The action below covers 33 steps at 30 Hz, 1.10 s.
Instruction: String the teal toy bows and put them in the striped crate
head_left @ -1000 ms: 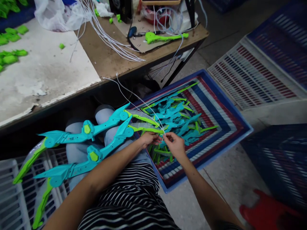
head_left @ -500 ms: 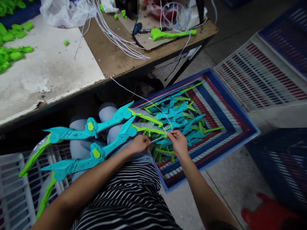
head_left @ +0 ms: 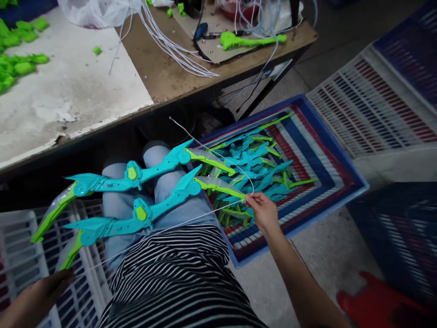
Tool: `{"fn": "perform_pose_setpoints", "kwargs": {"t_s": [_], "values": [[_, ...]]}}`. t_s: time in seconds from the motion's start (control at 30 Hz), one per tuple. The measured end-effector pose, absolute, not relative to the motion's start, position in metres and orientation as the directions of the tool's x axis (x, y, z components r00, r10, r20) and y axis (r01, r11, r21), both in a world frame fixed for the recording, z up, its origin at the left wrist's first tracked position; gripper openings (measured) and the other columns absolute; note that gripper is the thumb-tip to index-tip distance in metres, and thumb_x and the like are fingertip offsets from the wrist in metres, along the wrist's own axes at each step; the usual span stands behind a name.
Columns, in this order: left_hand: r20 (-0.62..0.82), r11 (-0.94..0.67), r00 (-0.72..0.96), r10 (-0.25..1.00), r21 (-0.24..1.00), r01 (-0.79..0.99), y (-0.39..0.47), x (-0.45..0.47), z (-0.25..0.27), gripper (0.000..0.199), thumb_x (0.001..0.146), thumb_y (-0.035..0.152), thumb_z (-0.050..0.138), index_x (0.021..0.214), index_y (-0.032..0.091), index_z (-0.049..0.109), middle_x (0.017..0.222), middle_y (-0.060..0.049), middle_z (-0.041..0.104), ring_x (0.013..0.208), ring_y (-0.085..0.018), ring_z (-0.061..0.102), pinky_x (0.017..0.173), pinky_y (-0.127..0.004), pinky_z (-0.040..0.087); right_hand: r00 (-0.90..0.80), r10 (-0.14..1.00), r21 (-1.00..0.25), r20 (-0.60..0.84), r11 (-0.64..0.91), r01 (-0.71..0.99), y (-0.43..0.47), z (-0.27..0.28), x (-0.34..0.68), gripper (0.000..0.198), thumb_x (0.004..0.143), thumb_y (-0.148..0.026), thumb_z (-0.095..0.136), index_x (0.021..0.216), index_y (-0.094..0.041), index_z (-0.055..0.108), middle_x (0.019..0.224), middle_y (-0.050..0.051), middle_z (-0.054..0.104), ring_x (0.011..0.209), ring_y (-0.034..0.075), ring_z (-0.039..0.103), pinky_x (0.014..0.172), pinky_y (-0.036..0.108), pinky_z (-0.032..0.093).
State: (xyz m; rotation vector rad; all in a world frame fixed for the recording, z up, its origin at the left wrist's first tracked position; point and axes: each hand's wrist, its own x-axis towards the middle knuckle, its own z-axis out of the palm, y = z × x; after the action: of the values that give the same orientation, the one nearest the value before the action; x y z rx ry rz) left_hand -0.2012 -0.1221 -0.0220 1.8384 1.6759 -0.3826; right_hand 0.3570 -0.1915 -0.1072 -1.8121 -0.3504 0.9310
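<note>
Two teal and green toy bows lie side by side across my lap: the farther bow (head_left: 160, 172) and the nearer bow (head_left: 172, 202). My right hand (head_left: 264, 212) pinches a white string (head_left: 218, 210) at the right green tip of the nearer bow. From there the string runs taut over that bow to my left hand (head_left: 44, 291), closed at its left tip. The string's loose end curves up and left from my right fingers, over the farther bow's right limb. Left fingertips are dark and partly blurred.
A striped tray with a blue rim (head_left: 336, 150) on my right holds several bows. The workbench (head_left: 170, 86) ahead carries white strings (head_left: 177, 57), green parts (head_left: 25, 68) and a screwdriver (head_left: 201, 31). Crates stand at left (head_left: 20, 237) and right (head_left: 378, 105); a red object (head_left: 372, 296) is lower right.
My left hand has moved from beside my right hand to the left tip of the nearer bow, drawing the string along it. My right hand stayed at the right tip, shifting slightly.
</note>
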Motion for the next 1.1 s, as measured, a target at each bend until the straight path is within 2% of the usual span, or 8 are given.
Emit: {"fn": "perform_pose_setpoints", "kwargs": {"t_s": [0.17, 0.23, 0.3, 0.4, 0.67, 0.83, 0.93, 1.1], "values": [[-0.421, -0.112, 0.253, 0.871, 0.331, 0.937, -0.085, -0.117, -0.014, 0.035, 0.073, 0.060, 0.051, 0.085, 0.032, 0.068, 0.078, 0.003, 0.073, 0.070, -0.028, 0.069, 0.057, -0.037, 0.054, 0.640, 0.631, -0.863, -0.438, -0.495, -0.103, -0.188, -0.104, 0.366, 0.040, 0.050, -0.053, 0.078, 0.066, -0.020, 0.063, 0.063, 0.001, 0.064, 0.057, 0.015, 0.055, 0.053, 0.028, 0.044], [-0.286, -0.193, 0.354, 0.890, 0.468, 0.863, -0.058, -0.057, -0.013, 0.046, 0.074, 0.059, 0.054, 0.103, 0.025, 0.067, 0.099, -0.006, 0.070, 0.089, -0.028, 0.066, 0.073, -0.036, 0.055, 0.684, 0.618, -0.882, -0.387, -0.464, -0.080, -0.178, -0.101, 0.371, 0.038, 0.050, -0.051, 0.079, 0.067, -0.021, 0.064, 0.065, 0.000, 0.064, 0.057, 0.014, 0.054, 0.053, 0.027, 0.043], [-0.214, -0.264, 0.474, 0.854, 0.607, 0.750, -0.037, 0.000, -0.019, 0.051, 0.078, 0.055, 0.052, 0.115, 0.020, 0.062, 0.116, -0.010, 0.064, 0.103, -0.027, 0.061, 0.084, -0.037, 0.052, 0.717, 0.607, -0.909, -0.344, -0.407, -0.091, -0.163, -0.096, 0.374, 0.036, 0.050, -0.049, 0.078, 0.067, -0.021, 0.063, 0.061, -0.001, 0.061, 0.054, 0.012, 0.050, 0.052, 0.026, 0.040], [-0.287, -0.252, 0.645, 0.708, 0.751, 0.611, -0.026, 0.056, -0.039, 0.054, 0.080, 0.048, 0.052, 0.124, 0.018, 0.056, 0.115, -0.010, 0.063, 0.101, -0.023, 0.061, 0.090, -0.036, 0.049, 0.719, 0.621, -0.936, -0.313, -0.330, -0.122, -0.137, -0.090, 0.373, 0.035, 0.053, -0.049, 0.075, 0.068, -0.021, 0.062, 0.060, -0.002, 0.059, 0.053, 0.012, 0.049, 0.051, 0.026, 0.038], [-0.486, -0.150, 0.721, 0.493, 0.769, 0.621, -0.027, 0.065, -0.058, 0.034, 0.083, 0.038, 0.048, 0.104, 0.019, 0.067, 0.105, -0.006, 0.070, 0.093, -0.020, 0.064, 0.084, -0.030, 0.049, 0.648, 0.742, -0.905, -0.172, -0.379, 0.194, -0.118, -0.089, 0.361, 0.026, 0.063, -0.046, 0.067, 0.064, -0.019, 0.063, 0.055, -0.001, 0.056, 0.053, 0.013, 0.047, 0.054, 0.027, 0.038], [-0.416, -0.199, 0.705, 0.574, 0.764, 0.614, -0.002, 0.104, -0.056, 0.030, 0.084, 0.033, 0.047, 0.093, 0.017, 0.071, 0.095, -0.006, 0.072, 0.085, -0.019, 0.064, 0.082, -0.029, 0.049, 0.627, 0.761, -0.877, -0.163, -0.404, 0.262, -0.120, -0.096, 0.361, 0.029, 0.066, -0.048, 0.064, 0.065, -0.018, 0.063, 0.056, -0.001, 0.056, 0.053, 0.013, 0.047, 0.052, 0.026, 0.038], [-0.433, -0.090, 0.680, 0.592, 0.803, 0.589, 0.009, 0.138, -0.068, 0.028, 0.083, 0.028, 0.050, 0.097, 0.017, 0.072, 0.102, -0.005, 0.071, 0.091, -0.020, 0.063, 0.088, -0.030, 0.047, 0.615, 0.782, -0.853, -0.097, -0.384, 0.354, -0.118, -0.099, 0.362, 0.030, 0.069, -0.048, 0.061, 0.066, -0.018, 0.063, 0.054, -0.001, 0.056, 0.051, 0.013, 0.046, 0.053, 0.026, 0.038], [-0.633, 0.408, 0.635, 0.444, 0.773, 0.486, 0.015, 0.184, -0.104, 0.015, 0.077, 0.020, 0.062, 0.085, 0.013, 0.073, 0.086, -0.006, 0.072, 0.079, -0.018, 0.065, 0.080, -0.030, 0.050, 0.521, 0.849, -0.739, 0.092, -0.292, 0.607, -0.119, -0.097, 0.366, 0.028, 0.079, -0.044, 0.057, 0.068, -0.020, 0.063, 0.063, 0.001, 0.062, 0.057, 0.015, 0.052, 0.059, 0.028, 0.042]]}}
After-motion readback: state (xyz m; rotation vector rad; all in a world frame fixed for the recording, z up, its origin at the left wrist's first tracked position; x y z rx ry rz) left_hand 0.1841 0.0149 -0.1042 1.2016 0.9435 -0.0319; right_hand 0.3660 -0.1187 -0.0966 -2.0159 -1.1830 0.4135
